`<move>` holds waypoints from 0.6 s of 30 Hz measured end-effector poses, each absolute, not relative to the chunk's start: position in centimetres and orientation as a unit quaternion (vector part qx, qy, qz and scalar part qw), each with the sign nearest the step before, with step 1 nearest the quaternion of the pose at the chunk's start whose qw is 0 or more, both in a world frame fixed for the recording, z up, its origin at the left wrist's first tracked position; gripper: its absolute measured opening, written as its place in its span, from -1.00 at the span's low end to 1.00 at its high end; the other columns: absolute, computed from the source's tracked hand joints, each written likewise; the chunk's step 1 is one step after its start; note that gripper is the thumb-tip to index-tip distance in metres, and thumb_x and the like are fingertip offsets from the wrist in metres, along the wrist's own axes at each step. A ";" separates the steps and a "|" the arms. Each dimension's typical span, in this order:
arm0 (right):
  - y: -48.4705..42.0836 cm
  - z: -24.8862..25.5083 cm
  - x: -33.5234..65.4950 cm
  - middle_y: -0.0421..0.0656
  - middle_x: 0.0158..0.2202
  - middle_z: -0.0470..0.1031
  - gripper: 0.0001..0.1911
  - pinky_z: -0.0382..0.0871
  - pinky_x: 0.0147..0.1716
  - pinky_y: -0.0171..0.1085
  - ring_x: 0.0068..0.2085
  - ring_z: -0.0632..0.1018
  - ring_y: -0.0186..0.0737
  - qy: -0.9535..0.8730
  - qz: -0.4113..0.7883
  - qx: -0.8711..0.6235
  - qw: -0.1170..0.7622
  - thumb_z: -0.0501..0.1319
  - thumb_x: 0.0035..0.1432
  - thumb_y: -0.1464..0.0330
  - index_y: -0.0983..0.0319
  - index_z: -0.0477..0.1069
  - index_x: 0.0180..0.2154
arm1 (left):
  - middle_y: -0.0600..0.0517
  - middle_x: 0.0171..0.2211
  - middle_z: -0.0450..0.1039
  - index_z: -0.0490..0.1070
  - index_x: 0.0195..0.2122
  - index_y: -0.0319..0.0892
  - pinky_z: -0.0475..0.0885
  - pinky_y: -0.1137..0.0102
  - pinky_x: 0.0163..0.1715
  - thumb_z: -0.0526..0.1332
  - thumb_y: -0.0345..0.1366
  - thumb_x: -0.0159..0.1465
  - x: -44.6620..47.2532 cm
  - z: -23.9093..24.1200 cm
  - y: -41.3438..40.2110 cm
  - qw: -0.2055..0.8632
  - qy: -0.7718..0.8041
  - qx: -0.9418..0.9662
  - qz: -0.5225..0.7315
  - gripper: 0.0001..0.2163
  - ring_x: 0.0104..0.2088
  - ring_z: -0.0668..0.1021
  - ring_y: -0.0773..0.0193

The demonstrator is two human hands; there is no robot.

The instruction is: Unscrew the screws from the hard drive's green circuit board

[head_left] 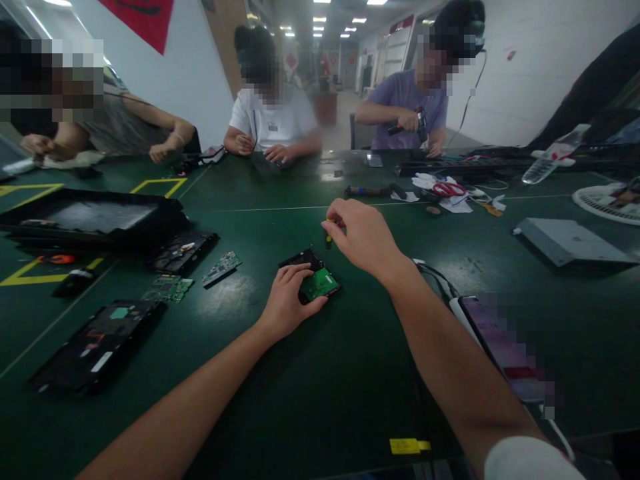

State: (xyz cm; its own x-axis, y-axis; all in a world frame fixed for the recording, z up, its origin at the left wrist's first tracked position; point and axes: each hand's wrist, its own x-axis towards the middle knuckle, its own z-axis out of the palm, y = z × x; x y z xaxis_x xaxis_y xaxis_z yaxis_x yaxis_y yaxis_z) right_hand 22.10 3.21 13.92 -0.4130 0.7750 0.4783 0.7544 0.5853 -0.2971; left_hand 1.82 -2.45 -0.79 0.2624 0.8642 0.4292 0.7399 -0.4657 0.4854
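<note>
A hard drive (320, 283) with a green circuit board and a black casing lies on the dark green table (280, 400). My left hand (287, 300) grips it across, fingers over the far left side and thumb on the near right edge. Just beyond the drive, my right hand (363, 237) pinches a small yellow-and-dark screwdriver (329, 239) between thumb and fingertips. It is held upright, its lower end over the table beside the drive; whether the tip touches anything cannot be made out.
Loose circuit boards (220, 268) and black device casings (100, 347) lie left, near a black tray (90, 217). On the right are a phone (505, 353) with cable, a grey metal box (575, 240), red scissors (449, 190) and a bottle (555, 157). Three people sit opposite, one holding a power tool.
</note>
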 end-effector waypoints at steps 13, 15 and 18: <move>3.6 13.8 22.2 -0.10 -0.23 0.54 -0.96 0.24 -0.22 -0.21 -0.25 0.49 -0.17 -0.839 0.013 -0.458 0.294 0.22 0.35 0.38 0.22 0.40 -0.21 | -0.10 0.18 0.48 0.45 0.08 -0.08 0.41 -0.07 0.22 0.46 -0.09 0.19 1.7 -1.2 -2.3 0.088 0.508 0.790 0.332 -0.53 0.21 0.44 -0.11; 3.5 13.8 22.3 -0.10 -0.23 0.53 -0.94 0.24 -0.22 -0.21 -0.24 0.49 -0.17 -0.842 0.002 -0.451 0.297 0.21 0.36 0.36 0.21 0.42 -0.20 | -0.10 0.19 0.47 0.45 0.09 -0.09 0.41 -0.08 0.23 0.46 -0.10 0.19 1.7 -1.1 -2.3 0.087 0.509 0.789 0.332 -0.53 0.21 0.44 -0.11; 3.5 13.6 22.2 -0.07 -0.19 0.53 -0.90 0.25 -0.21 -0.20 -0.21 0.50 -0.15 -0.844 -0.006 -0.447 0.295 0.18 0.38 0.37 0.23 0.46 -0.15 | -0.11 0.18 0.48 0.45 0.08 -0.10 0.40 -0.06 0.23 0.46 -0.09 0.19 1.8 -1.0 -2.3 0.085 0.507 0.790 0.334 -0.53 0.21 0.43 -0.11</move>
